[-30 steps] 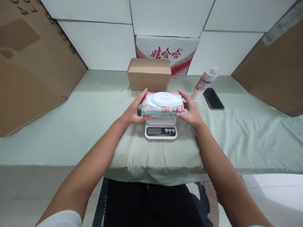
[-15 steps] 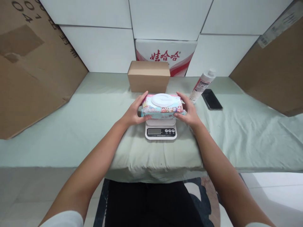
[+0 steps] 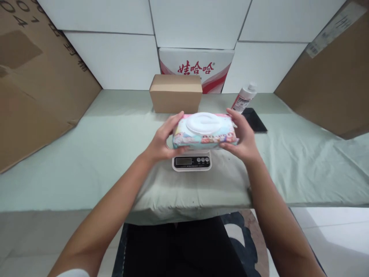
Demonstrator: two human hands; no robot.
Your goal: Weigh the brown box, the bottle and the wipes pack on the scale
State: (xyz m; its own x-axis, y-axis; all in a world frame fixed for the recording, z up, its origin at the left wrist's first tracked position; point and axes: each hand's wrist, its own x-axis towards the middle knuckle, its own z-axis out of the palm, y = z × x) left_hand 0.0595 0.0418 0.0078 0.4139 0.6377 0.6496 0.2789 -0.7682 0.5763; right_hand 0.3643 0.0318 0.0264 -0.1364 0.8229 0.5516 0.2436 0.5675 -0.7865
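A pack of wet wipes (image 3: 205, 130), pink and pale blue with a white oval lid, is held level between my two hands. My left hand (image 3: 165, 140) grips its left end, thumb at the front and fingers behind. At the right end, my right hand (image 3: 241, 136) clasps it the same way. Below the pack sits a white digital kitchen scale (image 3: 192, 161); its display and buttons show, while its platform is mostly hidden by the pack.
Behind stands a brown cardboard box (image 3: 175, 94), with a white and red carton (image 3: 217, 73) at the wall. A white bottle (image 3: 245, 96) stands by a black phone (image 3: 255, 120). Large cardboard sheets (image 3: 43, 88) flank the green-clothed table (image 3: 115, 154).
Both hands have lifted the wipes pack up off the scale and toward me, slightly right; it looks larger. The view has shifted a little.
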